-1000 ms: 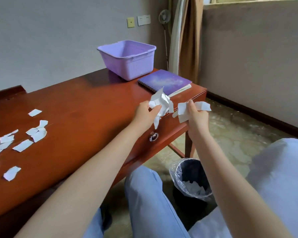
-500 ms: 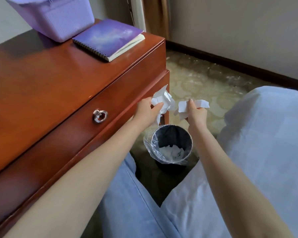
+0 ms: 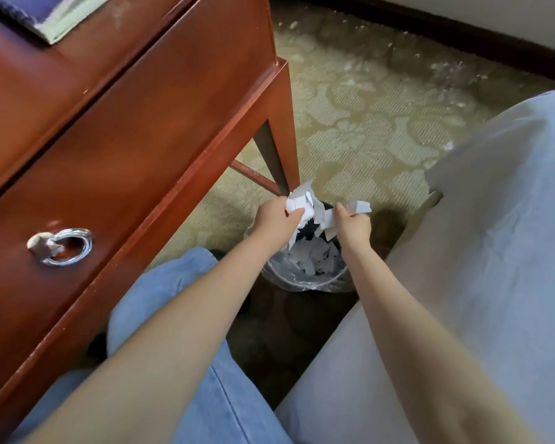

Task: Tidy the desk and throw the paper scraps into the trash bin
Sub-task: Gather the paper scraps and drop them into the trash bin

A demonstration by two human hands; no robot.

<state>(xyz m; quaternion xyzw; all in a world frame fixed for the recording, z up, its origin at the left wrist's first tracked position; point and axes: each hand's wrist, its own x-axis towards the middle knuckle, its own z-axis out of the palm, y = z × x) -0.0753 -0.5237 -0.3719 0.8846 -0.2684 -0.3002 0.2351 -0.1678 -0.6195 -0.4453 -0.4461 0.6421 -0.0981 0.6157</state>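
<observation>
A worn, pale green patterned carpet (image 3: 359,116) covers the floor beside a red-brown wooden desk (image 3: 148,129), whose drawer front carries a silver ring pull (image 3: 60,246). At the desk's top left corner, the edge of a purple notebook (image 3: 29,14) shows. On the floor by the desk leg (image 3: 281,161) stands a small dark trash bin (image 3: 305,270) lined with a clear plastic bag whose rim folds over the edge; inside it lies a heap of white paper scraps (image 3: 311,256). Both bare arms reach down over the bin's mouth. The left hand (image 3: 274,219) is clenched around a crumpled bunch of white paper (image 3: 300,201), which sticks up past the thumb and fingers. The right hand (image 3: 353,224) pinches a few flat white scraps (image 3: 359,207), with more pieces hanging below between the two hands, just above the bin. The person's blue jeans (image 3: 173,283) fill the lower middle, and a pale sheet-covered surface (image 3: 478,251) lies to the right of the bin.
</observation>
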